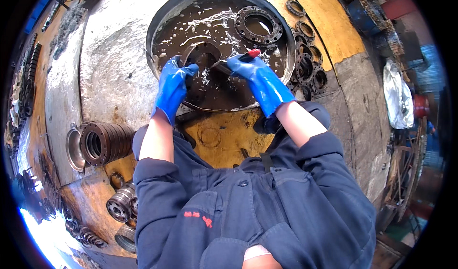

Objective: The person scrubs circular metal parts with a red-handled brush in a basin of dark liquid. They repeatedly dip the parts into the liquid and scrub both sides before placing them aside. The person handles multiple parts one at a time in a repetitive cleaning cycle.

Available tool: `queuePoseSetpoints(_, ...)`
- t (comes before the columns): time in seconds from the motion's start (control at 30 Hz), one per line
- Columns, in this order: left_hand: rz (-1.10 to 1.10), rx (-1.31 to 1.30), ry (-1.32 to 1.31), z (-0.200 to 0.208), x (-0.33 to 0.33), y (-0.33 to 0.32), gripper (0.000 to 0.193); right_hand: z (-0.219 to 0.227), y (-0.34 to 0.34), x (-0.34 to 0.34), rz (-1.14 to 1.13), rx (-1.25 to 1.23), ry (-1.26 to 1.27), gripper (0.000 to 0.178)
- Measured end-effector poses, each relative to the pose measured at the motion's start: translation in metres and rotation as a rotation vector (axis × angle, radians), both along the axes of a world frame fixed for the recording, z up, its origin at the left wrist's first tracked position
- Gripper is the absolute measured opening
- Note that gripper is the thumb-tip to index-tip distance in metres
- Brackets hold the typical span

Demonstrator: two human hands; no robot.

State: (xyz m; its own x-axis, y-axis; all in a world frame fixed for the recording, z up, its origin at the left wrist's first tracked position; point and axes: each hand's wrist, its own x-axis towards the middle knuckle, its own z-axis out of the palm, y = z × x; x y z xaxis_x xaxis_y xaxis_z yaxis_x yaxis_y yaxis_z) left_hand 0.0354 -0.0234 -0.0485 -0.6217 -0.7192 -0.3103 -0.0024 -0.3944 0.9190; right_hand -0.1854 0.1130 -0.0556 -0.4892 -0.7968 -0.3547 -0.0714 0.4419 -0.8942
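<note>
1. At far left, a row of rusty rings [107, 144] is lying on its side.
2. The left grip [172, 85], gloved blue, is closing around the left edge of a dark ring [203, 63].
3. This ring is sitting in a liquid-filled basin [150, 42], its opening facing up.
4. The right grip [253, 73] is firmly clasping a red-ended tool [254, 53]; its long axis is running upper right to lower left, dark end pointing ringward.

Bare forearms [157, 139] reach forward, the gloved left hand [173, 83] and right hand [255, 76] each curled in a grip.
</note>
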Motion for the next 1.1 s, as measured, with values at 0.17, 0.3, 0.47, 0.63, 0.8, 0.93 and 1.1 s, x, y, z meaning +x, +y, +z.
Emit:
queuePoseSetpoints(0.17, -0.114, -0.325, -0.351, 0.034, -0.018, 0.019, 0.046, 0.06, 0.001, -0.003, -0.035, -0.391, -0.018, 0.021)
queuePoseSetpoints(0.3, -0.292, -0.608, -0.347, 0.013, -0.014, 0.006, 0.05, 0.084, -0.006, 0.019, 0.16, -0.372, 0.197, 0.033)
queuePoseSetpoints(0.47, -0.332, -0.544, -0.33, 0.007, -0.02, -0.001, 0.049, 0.083, -0.024, 0.009, 0.298, -0.239, 0.446, 0.026)
queuePoseSetpoints(0.63, -0.315, -0.45, -0.432, 0.013, -0.018, -0.007, 0.055, 0.067, -0.012, -0.015, -0.114, -0.247, 0.055, 0.039)
queuePoseSetpoints(0.8, -0.299, -0.386, -0.426, 0.011, -0.019, -0.006, 0.057, 0.052, 0.008, -0.016, -0.402, -0.122, 0.024, 0.045)
queuePoseSetpoints(0.93, -0.28, -0.482, -0.402, 0.0, -0.021, -0.01, 0.058, 0.019, 0.007, -0.03, -0.516, -0.013, 0.0, 0.053)
queuePoseSetpoints(1.1, -0.277, -0.552, -0.425, 0.003, -0.019, -0.005, 0.049, -0.031, 0.021, -0.033, -0.086, 0.101, 0.89, 0.049)
